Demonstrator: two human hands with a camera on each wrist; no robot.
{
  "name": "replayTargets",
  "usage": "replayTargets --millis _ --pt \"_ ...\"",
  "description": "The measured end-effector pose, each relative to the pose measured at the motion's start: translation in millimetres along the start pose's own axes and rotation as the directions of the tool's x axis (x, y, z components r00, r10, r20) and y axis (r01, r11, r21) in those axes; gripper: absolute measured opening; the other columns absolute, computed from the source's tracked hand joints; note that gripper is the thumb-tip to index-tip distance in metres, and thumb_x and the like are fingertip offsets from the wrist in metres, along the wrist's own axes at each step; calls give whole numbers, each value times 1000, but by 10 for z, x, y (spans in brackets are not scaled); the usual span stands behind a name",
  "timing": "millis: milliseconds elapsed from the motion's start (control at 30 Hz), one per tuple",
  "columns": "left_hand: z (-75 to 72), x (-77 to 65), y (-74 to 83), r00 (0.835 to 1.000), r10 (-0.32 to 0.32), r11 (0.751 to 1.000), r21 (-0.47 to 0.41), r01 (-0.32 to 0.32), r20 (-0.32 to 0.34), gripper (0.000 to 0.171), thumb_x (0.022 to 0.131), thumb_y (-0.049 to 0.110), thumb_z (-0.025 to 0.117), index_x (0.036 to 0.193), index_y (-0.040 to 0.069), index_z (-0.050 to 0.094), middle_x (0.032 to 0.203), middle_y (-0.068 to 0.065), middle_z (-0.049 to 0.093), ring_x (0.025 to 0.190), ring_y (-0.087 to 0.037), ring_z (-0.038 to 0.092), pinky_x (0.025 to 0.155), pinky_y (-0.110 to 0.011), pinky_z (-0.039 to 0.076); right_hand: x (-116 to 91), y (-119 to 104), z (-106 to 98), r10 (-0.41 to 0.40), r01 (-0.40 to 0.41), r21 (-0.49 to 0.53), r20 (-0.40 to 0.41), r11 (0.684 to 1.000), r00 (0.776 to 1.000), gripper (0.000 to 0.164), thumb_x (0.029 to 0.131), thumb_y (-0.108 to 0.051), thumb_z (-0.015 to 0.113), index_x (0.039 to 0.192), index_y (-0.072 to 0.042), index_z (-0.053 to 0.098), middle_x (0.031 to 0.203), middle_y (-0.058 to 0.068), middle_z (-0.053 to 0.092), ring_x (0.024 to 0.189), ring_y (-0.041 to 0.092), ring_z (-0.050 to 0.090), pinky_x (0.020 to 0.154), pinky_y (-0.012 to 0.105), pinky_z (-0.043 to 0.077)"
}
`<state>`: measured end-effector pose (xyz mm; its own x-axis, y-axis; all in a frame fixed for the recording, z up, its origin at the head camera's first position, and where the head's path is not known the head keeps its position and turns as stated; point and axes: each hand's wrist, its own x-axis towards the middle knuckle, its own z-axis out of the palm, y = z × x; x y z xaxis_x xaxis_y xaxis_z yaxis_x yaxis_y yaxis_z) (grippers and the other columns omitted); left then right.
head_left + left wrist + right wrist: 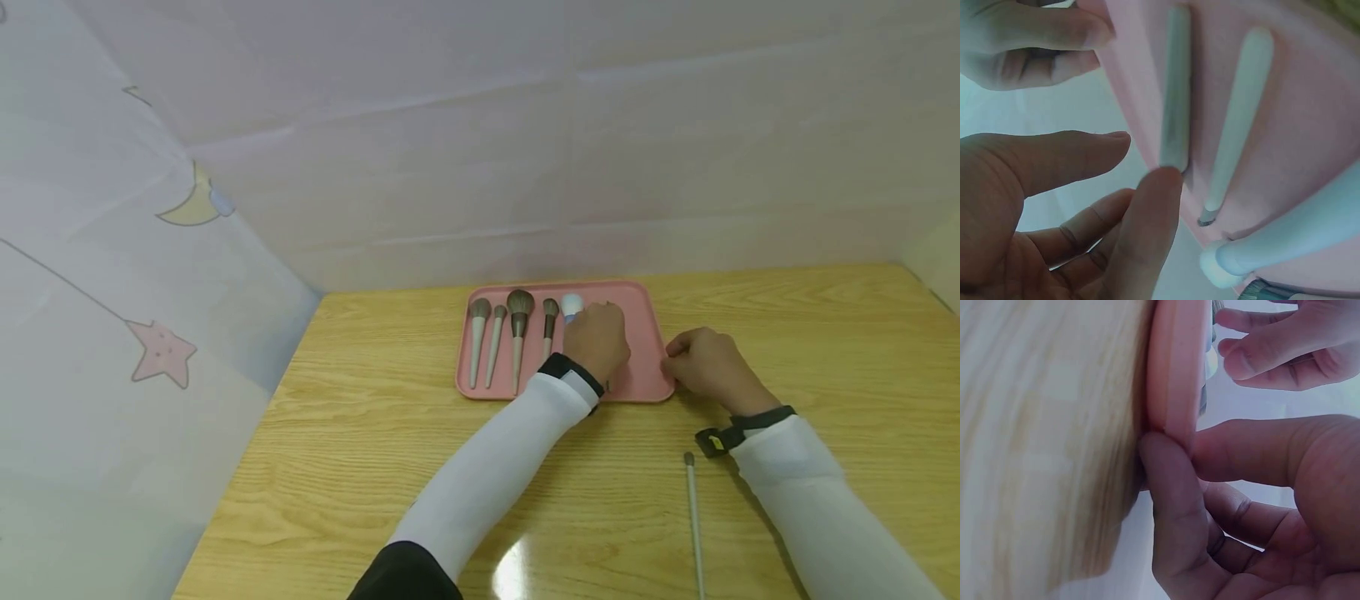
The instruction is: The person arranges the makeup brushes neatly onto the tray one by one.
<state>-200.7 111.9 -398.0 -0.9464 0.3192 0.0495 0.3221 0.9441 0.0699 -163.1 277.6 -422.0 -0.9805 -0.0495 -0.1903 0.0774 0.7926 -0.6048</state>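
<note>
Over the right half of the pink tray [643, 354] is my left hand [600, 340], its thumb and index finger apart with nothing between them. In the left wrist view its index fingertip is right at the end of a pale makeup brush [1177, 87]. Beside that lie a slim white brush [1241, 112] and a thicker white-handled one [1297, 219]. My right hand [708, 367] pinches the tray's right rim [1179, 375] between thumb and index finger. Left of my left hand, several more makeup brushes, among them a large fluffy one [519, 321], lie side by side.
One thin makeup brush [694, 517] lies on the wooden table [360, 450], near my right sleeve [795, 462]. Behind the tray a pale cloth backdrop [465, 167] rises along the table's far edge, and another with a printed star hangs on the left.
</note>
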Motion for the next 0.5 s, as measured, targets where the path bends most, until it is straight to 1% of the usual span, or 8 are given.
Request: replayTargets --millis 67,133,233,333,367,400,433,500 --pt "-17 -27 2 1000 3 1000 27 -3 2 16 99 25 69 110 17 76 86 5 76 66 -5 67 50 -22 51 3 -4 0 0 0 4 1 1000 1000 30 93 -12 65 107 13 71 89 21 73 76 24 64 61 29 48" --pt "-30 -58 -5 1000 26 998 65 -25 -7 23 101 26 66 119 16 75 84 5 75 62 -3 63 47 -21 47 9 -8 2 0 0 6 1 1000 1000 29 94 -12 65 108 13 70 89 21 73 75 24 64 60 29 48" --pt "-38 -121 -13 998 48 992 118 -45 -28 38 103 29 63 137 14 69 80 7 71 57 -2 57 41 -20 40 15 -16 3 -3 3 8 0 1000 1000 30 94 -12 64 108 14 70 90 21 73 76 24 64 61 29 48" --pt "-31 -194 -23 998 60 991 119 -55 -37 45 103 32 63 144 15 65 77 7 68 57 -3 54 38 -21 38 18 -19 2 -2 2 5 4 1000 1000 30 94 -12 65 109 14 70 90 21 73 76 24 64 61 29 48" --pt "-28 -221 -25 997 63 993 101 -60 -32 43 102 34 65 141 16 67 76 7 68 57 -3 54 37 -22 37 17 -20 -1 0 0 6 7 1000 1000 31 95 -12 64 109 14 70 90 21 73 76 24 64 61 29 48" --pt "-25 -247 -27 997 70 995 76 -68 -26 38 102 35 66 134 15 71 76 7 68 57 -4 55 37 -22 38 17 -18 -4 1 -1 6 9 1000 1000 31 95 -12 64 109 14 70 90 21 73 76 24 64 61 29 48" --pt "-24 -274 -28 997 76 996 48 -75 -18 32 101 35 68 126 16 73 76 7 69 57 -4 56 37 -23 39 18 -15 -8 2 -2 5 11 1000 1000 31 95 -12 65 110 14 70 90 21 72 76 24 64 61 29 48" --pt "-27 -328 -29 996 93 996 2 -93 -6 22 100 36 71 109 17 75 78 6 70 58 -4 57 38 -23 41 20 -13 -18 5 -5 5 14 1000 1000 31 95 -12 64 110 14 69 89 20 72 76 25 64 61 29 48"
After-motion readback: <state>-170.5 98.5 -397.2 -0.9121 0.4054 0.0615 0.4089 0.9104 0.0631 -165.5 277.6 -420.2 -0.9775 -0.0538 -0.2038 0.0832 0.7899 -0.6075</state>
